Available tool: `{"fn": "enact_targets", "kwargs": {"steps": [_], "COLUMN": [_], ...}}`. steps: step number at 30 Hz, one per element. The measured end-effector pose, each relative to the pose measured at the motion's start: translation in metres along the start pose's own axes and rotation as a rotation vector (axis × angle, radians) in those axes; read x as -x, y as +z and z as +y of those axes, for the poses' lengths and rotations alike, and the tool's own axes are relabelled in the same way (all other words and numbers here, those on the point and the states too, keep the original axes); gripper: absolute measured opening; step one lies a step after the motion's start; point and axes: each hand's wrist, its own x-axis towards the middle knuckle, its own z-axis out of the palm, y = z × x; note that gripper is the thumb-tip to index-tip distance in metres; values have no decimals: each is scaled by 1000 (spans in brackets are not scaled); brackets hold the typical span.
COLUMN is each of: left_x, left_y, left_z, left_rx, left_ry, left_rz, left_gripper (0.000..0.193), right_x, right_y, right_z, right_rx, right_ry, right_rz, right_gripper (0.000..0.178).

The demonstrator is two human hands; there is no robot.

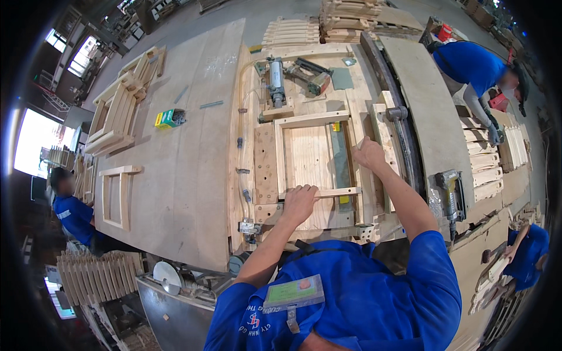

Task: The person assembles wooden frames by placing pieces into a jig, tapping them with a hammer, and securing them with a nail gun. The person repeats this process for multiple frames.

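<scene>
A three-sided wooden frame (280, 158) lies in the jig in front of me, its sides running left, far and near. My left hand (300, 203) is closed over the near rail, close to its left corner, fingers on top. My right hand (370, 153) is closed at an upright wooden strip (359, 169) along the frame's right side; its fingertips press on the strip. Whether that strip is loose or part of the jig I cannot tell. Beyond the frame, a pneumatic cylinder (276, 79) is mounted on the jig board, beside a nail gun (313, 79).
A green and yellow box (168, 119) and several assembled frames (114, 111) sit on the left tabletop. Another nail gun (451, 199) lies to my right. Air hose (239, 146) runs along the jig's left edge. Co-workers in blue (471, 64) stand at right and left (76, 216).
</scene>
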Motion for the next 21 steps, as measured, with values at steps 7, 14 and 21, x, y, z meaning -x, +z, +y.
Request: {"fn": "enact_targets", "kwargs": {"steps": [7,14,21], "left_x": [7,12,17], "left_y": [14,20,18], "left_z": [0,4,-5], "left_rx": [35,37,8], "left_ry": [-29,-54,-1], "left_rz": [107,151,127], "left_gripper": [27,25,37], "right_x": [-5,50,142], "right_y": [21,33,82], "right_z": [6,-13,-46], "right_rx": [31,156,52], "right_ry": [32,-462,-750], "right_rz": [-94,415,155], "right_gripper": [62,50,26]}}
